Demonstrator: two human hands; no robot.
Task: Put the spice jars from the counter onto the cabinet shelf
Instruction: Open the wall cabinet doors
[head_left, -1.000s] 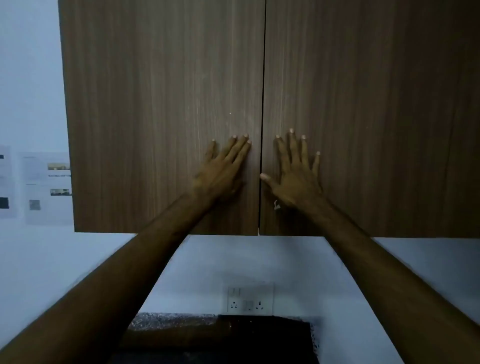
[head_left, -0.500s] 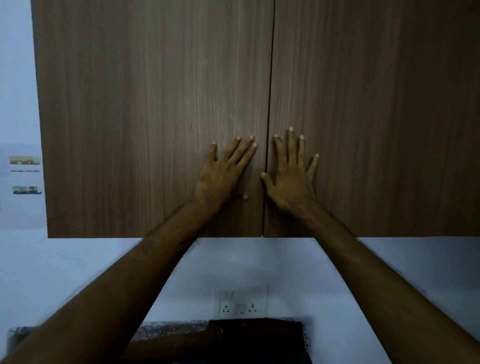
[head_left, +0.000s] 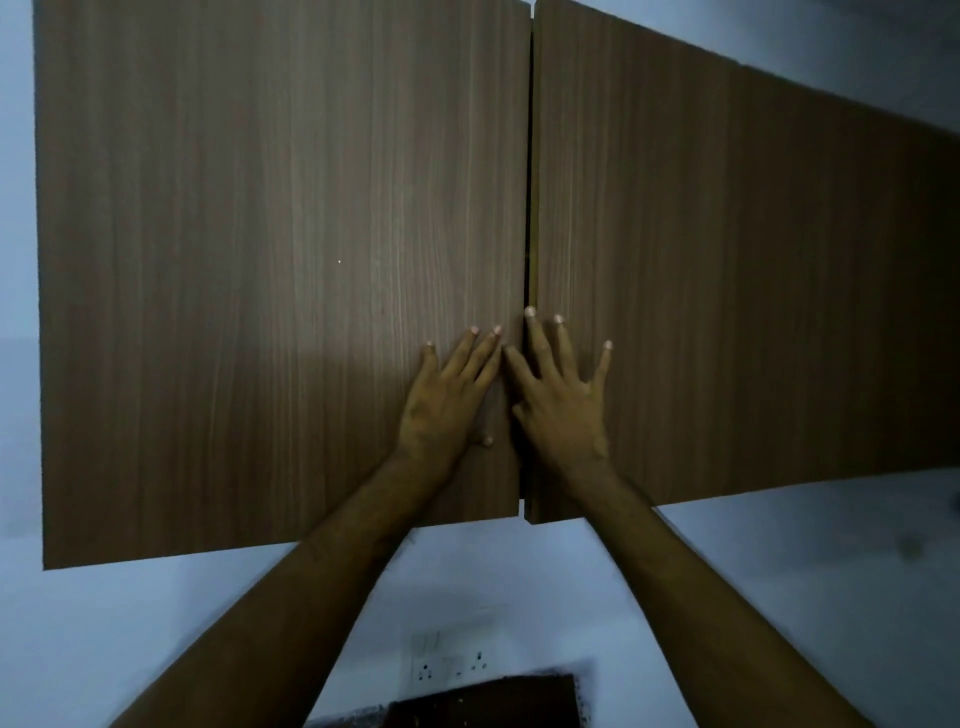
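Note:
A wall cabinet with two brown wood-grain doors fills the view. My left hand (head_left: 449, 400) lies flat on the left door (head_left: 270, 270), fingers spread, near its inner edge. My right hand (head_left: 563, 405) lies flat on the right door (head_left: 727, 291), and its index finger reaches into the narrow gap between the doors (head_left: 531, 208). Both doors stand slightly ajar, swung a little toward me. Neither hand holds anything. The shelf stays hidden behind the doors, and no spice jars are in view.
Below the cabinet is a white wall with a socket plate (head_left: 454, 662). A dark slab (head_left: 488, 704) lies at the bottom edge on a speckled counter.
Both doors have swung slightly outward and a gap has opened between them. My hands have moved closer together at the seam. The view has shifted closer to the cabinet.

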